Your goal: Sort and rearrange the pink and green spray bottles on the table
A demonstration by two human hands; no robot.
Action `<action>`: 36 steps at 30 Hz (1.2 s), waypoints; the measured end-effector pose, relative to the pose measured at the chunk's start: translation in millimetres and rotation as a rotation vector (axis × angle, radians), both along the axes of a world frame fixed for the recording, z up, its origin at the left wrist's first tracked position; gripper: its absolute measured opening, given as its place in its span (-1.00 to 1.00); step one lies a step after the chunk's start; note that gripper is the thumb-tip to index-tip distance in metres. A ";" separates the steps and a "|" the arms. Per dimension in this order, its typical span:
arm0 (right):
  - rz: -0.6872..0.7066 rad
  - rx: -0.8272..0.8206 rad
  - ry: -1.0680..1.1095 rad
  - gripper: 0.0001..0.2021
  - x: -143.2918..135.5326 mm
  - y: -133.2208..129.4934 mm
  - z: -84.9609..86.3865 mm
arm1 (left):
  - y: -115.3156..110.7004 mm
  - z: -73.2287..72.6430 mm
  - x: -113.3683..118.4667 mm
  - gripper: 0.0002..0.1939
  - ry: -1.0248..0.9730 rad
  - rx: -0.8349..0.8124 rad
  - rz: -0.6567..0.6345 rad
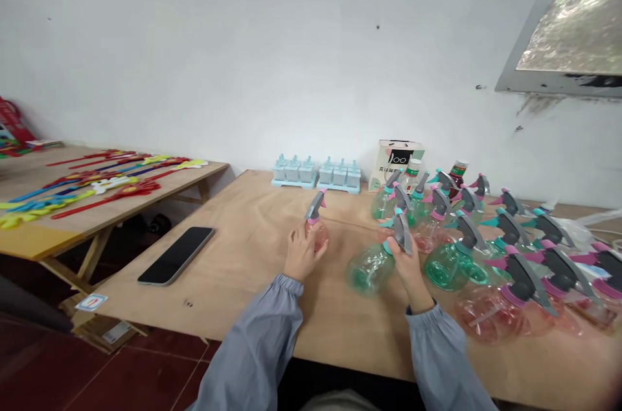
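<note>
My left hand (302, 246) is closed around a small pink spray bottle (319, 234) with a grey and pink trigger head, upright at the middle of the table. In my right hand (408, 262) is a green spray bottle (370, 268), gripped by its grey and teal trigger head and tilted, its round body blurred. Whether that bottle touches the table I cannot tell. Just right of my right hand stands another green spray bottle (449, 266), among several more green and pink ones. A large pink spray bottle (490, 315) is at the near right.
A black phone (177, 255) lies on the wooden table (253, 229) at left. Light blue ice-pop molds (315, 174) and a printed box (394, 164) stand by the wall. On the left table (111, 210) lie colourful hand-shaped sticks (109, 194).
</note>
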State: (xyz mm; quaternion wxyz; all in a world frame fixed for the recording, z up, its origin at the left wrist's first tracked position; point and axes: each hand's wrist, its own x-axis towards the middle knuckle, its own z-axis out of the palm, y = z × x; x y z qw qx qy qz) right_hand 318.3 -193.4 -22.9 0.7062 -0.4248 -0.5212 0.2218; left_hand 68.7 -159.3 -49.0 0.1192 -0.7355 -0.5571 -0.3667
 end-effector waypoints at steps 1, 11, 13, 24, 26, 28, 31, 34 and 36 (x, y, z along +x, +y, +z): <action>-0.023 -0.008 -0.014 -0.63 7.8 -5.0 1.8 | 1.9 -2.6 -0.2 -0.59 -0.028 0.003 -0.034; -0.144 -0.030 -0.017 -0.61 44.7 -15.8 5.6 | 10.7 -15.9 -0.8 -0.43 -0.241 0.028 -0.108; -0.120 -0.052 -0.022 -0.57 43.0 -14.6 4.4 | 6.1 -10.7 -1.1 -0.33 -0.287 0.029 -0.084; 0.042 -0.118 0.037 -0.49 44.2 -13.9 1.9 | 36.6 48.8 -8.7 -0.24 -0.699 -0.237 -0.619; 0.026 -0.109 0.038 -0.53 44.1 -13.4 0.2 | 40.3 56.3 -5.5 -0.28 -0.706 -0.299 -0.682; 0.023 -0.112 0.040 -0.55 44.2 -12.6 -1.4 | 38.7 57.5 -2.0 -0.35 -0.761 -0.329 -0.712; 0.033 -0.124 0.044 -0.52 44.2 -11.6 -3.1 | 30.4 52.2 1.3 -0.46 -0.902 -0.383 -0.717; 0.025 -0.117 0.051 -0.52 42.7 -12.4 -3.1 | 21.4 47.7 2.8 -0.46 -1.148 -0.466 -0.766; 0.021 -0.113 0.054 -0.53 41.2 -14.1 -2.3 | 16.9 47.5 3.9 -0.44 -1.307 -0.520 -0.820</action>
